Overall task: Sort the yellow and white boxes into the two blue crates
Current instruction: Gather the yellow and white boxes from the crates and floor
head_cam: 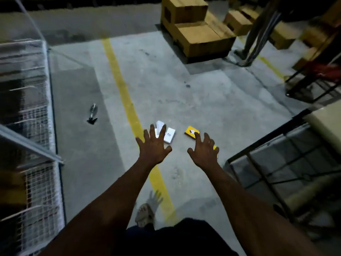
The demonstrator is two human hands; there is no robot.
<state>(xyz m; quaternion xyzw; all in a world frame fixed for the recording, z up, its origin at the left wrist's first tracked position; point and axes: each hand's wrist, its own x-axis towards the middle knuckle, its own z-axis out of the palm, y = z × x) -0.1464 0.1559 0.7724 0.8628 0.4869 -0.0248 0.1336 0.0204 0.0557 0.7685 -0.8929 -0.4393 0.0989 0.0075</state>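
A dim warehouse with a grey concrete floor (pixel 212 100), crossed near to far by a painted yellow line (pixel 121 85). Just right of the line lie two white boxes (pixel 170 136), touching. The flat one's long axis runs away from the viewer, its far end leaning slightly right; the other is partly hidden behind fingers. Near them, to the right, a yellow box (pixel 191 132) lies flat with one corner pointing away. A sliver of a second yellow box (pixel 215 147) shows behind the right hand (pixel 203 151). Both this and the left hand (pixel 154 147) are above the boxes, fingers spread, holding nothing. Cartons (pixel 195 32) are stacked farther back, a wire cage (pixel 27 111) stands left, and a bottle (pixel 93 112) lies on the floor.
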